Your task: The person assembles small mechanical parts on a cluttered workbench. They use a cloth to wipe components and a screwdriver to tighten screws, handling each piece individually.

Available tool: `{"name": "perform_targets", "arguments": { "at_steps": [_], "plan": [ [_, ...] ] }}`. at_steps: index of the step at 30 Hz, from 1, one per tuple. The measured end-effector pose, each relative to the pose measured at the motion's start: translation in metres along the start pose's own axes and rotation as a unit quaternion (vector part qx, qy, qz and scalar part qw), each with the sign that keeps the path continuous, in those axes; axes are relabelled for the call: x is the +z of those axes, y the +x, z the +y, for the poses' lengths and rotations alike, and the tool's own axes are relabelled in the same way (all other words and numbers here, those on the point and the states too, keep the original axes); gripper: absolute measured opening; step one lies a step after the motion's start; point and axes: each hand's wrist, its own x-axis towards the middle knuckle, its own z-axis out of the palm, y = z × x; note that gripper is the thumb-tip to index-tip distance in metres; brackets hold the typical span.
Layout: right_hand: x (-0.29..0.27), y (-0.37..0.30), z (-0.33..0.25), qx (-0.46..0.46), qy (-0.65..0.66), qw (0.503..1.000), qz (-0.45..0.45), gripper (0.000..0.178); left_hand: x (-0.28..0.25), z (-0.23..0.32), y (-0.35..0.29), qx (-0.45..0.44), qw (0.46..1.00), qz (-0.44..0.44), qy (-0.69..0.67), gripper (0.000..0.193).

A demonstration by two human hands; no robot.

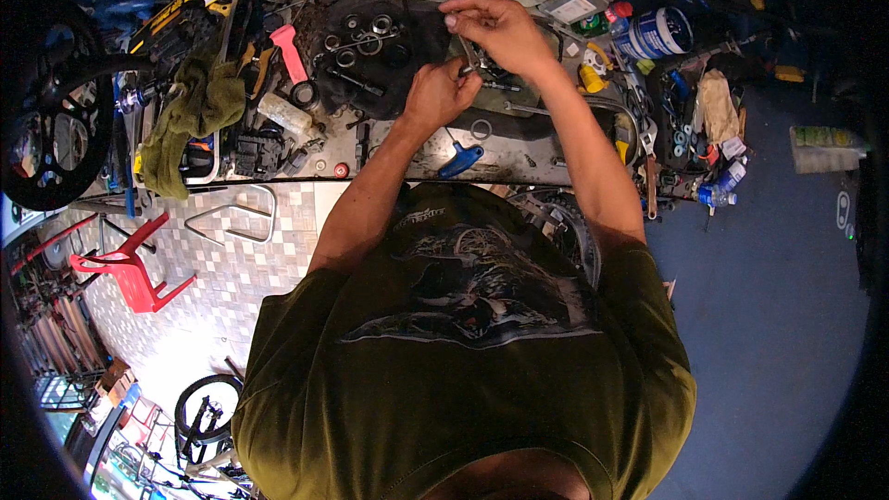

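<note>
My left hand (443, 93) is closed over the workbench, thumb and fingers around the lower end of a slim metal part (469, 54). Just above and to the right, my right hand (500, 32) bends over the part's upper end, thumb and fingers drawn together; what they pinch is hidden. Under the hands lie a dark mat and a metal shaft piece (501, 87). Nearer to me rest a metal ring (481, 129) and a blue-handled hex key (460, 160). Left of my hands, a black cloth (356, 83) bears several rings, round parts and a wrench.
Left on the bench are a green rag (194, 116), a pink-handled tool (290, 54) and a clear bottle (285, 115). Bottles, a blue-and-white tub (656, 33) and an adjustable wrench (650, 134) crowd the right. A red chair (134, 268) stands on the tiled floor behind left.
</note>
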Motion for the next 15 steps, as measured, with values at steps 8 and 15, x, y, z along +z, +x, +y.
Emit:
{"name": "perform_targets", "arguments": {
  "at_steps": [8, 15],
  "plan": [
    [0.025, -0.038, -0.068, -0.074, -0.295, 0.953, 0.017, 0.035, 0.008, -0.020, -0.001, 0.086, 0.989, 0.026, 0.118, 0.033],
    [0.032, -0.071, -0.073, -0.169, -0.317, 0.933, 0.033, 0.034, 0.010, -0.034, -0.016, 0.104, 0.990, 0.015, 0.091, 0.038]
  ]
}}
